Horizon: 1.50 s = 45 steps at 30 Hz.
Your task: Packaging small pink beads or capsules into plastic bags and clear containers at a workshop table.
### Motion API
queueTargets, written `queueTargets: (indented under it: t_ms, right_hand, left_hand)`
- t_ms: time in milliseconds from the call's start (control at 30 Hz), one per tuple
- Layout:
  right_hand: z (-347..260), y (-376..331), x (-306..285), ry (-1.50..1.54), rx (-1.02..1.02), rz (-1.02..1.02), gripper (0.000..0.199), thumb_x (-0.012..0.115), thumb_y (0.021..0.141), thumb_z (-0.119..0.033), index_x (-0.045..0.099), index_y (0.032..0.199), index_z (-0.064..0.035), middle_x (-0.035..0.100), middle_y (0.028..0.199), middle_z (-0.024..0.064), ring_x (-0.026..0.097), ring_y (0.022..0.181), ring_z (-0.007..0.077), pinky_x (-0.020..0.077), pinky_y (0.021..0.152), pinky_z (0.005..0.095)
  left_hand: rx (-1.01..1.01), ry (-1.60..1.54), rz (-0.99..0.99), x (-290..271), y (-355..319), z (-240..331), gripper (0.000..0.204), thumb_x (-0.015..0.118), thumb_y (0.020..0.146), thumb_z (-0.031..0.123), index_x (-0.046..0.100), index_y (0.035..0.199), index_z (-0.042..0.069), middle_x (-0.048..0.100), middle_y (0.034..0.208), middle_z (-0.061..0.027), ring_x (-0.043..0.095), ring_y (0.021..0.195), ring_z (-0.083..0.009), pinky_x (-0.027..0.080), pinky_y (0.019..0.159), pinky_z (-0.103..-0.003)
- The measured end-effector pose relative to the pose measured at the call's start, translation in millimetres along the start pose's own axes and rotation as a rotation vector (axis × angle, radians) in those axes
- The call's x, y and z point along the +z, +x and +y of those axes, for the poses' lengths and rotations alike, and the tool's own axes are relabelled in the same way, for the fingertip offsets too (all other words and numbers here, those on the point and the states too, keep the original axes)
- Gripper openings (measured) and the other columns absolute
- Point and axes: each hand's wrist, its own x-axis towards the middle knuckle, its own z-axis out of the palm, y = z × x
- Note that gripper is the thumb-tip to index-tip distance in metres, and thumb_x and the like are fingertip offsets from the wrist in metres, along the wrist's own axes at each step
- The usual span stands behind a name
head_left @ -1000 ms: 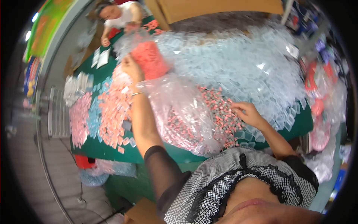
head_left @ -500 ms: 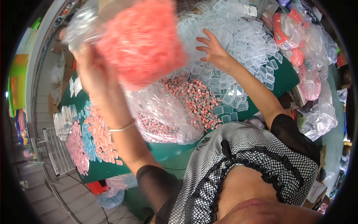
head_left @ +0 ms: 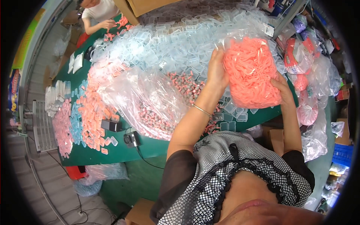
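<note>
A clear plastic bag packed with coral-pink stretchy loops or cords (head_left: 252, 71) is held up above the right part of the table. My left hand (head_left: 217, 71) grips its left side, thumb and fingers closed against the plastic. On the lower right side, my right hand (head_left: 284, 90) is pressed to the bag with its fingers curled round the edge. Beneath and to the left lies a heap of small pink-and-grey pieces (head_left: 183, 84), partly covered by a large crumpled clear bag (head_left: 125, 88).
Clear plastic boxes (head_left: 161, 47) are piled across the back of the green table (head_left: 86, 159). Small orange cases (head_left: 93, 122), a black device (head_left: 131, 138) and a dark block (head_left: 111, 125) lie at left. Another person (head_left: 100, 15) handles coral pieces at the far left. Filled bags (head_left: 307, 112) hang at right.
The coral-filled bag has moved from the upper left to the right. My right hand, empty and spread before, now holds it too. The view has shifted, bringing another person into sight.
</note>
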Motion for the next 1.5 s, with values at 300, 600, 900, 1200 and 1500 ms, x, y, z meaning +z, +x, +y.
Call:
queueTargets:
  t_ms: [300, 600, 900, 1200, 1500]
  right_hand:
    - [-82.1, 10.4, -8.1, -0.422, 0.280, -0.005, 0.062, 0.067, 0.074, -0.013, 0.041, 0.127, 0.0051, 0.056, 0.116, 0.0144, 0.058, 0.101, 0.0208, 0.0447, 0.091, 0.0314]
    - [-119.1, 48.4, 5.1, -0.672, 0.407, -0.107, 0.049, 0.066, 0.075, -0.014, 0.052, 0.118, 0.0039, 0.062, 0.106, 0.0101, 0.061, 0.092, 0.0146, 0.0481, 0.082, 0.0269]
    - [-145.4, 69.0, 39.3, -0.793, 0.367, -0.169, 0.046, 0.067, 0.075, -0.017, 0.054, 0.114, 0.0047, 0.063, 0.102, 0.0095, 0.061, 0.091, 0.0147, 0.0485, 0.082, 0.0265]
    - [-155.8, 76.9, 45.3, -0.958, 0.323, -0.171, 0.044, 0.067, 0.075, -0.021, 0.057, 0.109, 0.0044, 0.064, 0.096, 0.0082, 0.061, 0.081, 0.0113, 0.0488, 0.074, 0.0236]
    - [-159.3, 85.6, 51.0, -1.103, 0.288, -0.225, 0.045, 0.069, 0.074, -0.021, 0.057, 0.108, 0.0051, 0.063, 0.097, 0.0091, 0.061, 0.084, 0.0132, 0.0483, 0.078, 0.0245]
  left_hand:
    - [-0.295, -0.359, -0.029, -45.1, -15.7, -63.4, 0.043, 0.042, 0.093, 0.032, 0.042, 0.125, 0.003, 0.043, 0.132, -0.0136, 0.044, 0.120, -0.0296, 0.034, 0.101, -0.047]
    - [-0.313, -0.592, -0.215, -34.4, -41.0, -77.6, 0.054, 0.043, 0.091, 0.043, 0.034, 0.133, 0.009, 0.042, 0.133, -0.0098, 0.039, 0.124, -0.0272, 0.029, 0.104, -0.046]
    - [-0.249, -0.598, -0.195, -23.0, -39.3, -87.0, 0.058, 0.052, 0.088, 0.041, 0.033, 0.133, 0.010, 0.039, 0.136, -0.0062, 0.036, 0.126, -0.0238, 0.028, 0.105, -0.043]
    - [-0.311, -0.576, -0.342, -7.9, -41.5, -89.3, 0.063, 0.049, 0.088, 0.046, 0.030, 0.135, 0.008, 0.037, 0.138, -0.0076, 0.036, 0.126, -0.0233, 0.028, 0.106, -0.040]
    - [-0.366, -0.472, -0.357, 3.3, -24.2, -89.8, 0.054, 0.049, 0.089, 0.039, 0.035, 0.132, 0.010, 0.042, 0.134, -0.0042, 0.039, 0.124, -0.0211, 0.029, 0.104, -0.036]
